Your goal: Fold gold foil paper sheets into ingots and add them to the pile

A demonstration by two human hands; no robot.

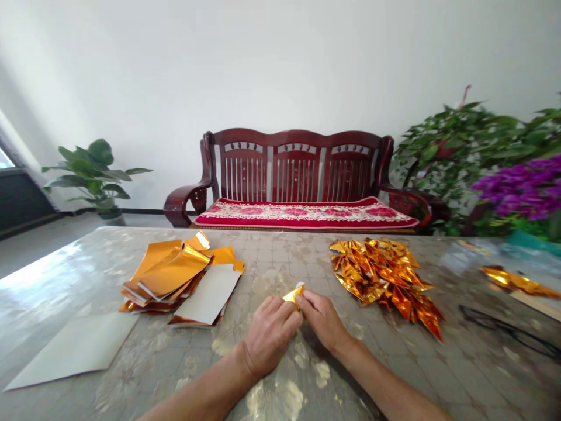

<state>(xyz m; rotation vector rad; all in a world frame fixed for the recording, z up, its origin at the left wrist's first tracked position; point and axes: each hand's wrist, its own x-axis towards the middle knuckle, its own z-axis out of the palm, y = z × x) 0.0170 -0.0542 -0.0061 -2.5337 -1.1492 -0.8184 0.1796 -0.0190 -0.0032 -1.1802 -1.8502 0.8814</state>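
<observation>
Both hands meet at the middle of the table over a small piece of gold foil paper (294, 293). My left hand (268, 333) pinches it from the left with curled fingers. My right hand (323, 318) pinches it from the right. The paper shows a gold face and a white edge and looks partly folded. A loose stack of flat gold foil sheets (175, 272) lies to the left, some turned white side up. To the right sits a heap of folded gold foil pieces (385, 275).
A single white-side-up sheet (79, 348) lies at the table's near left. Black glasses (508, 330) and another gold piece (517, 282) lie at the right. Behind the patterned table (280, 386) stand a dark wooden bench (298, 175) with a red cushion and potted plants (94, 172).
</observation>
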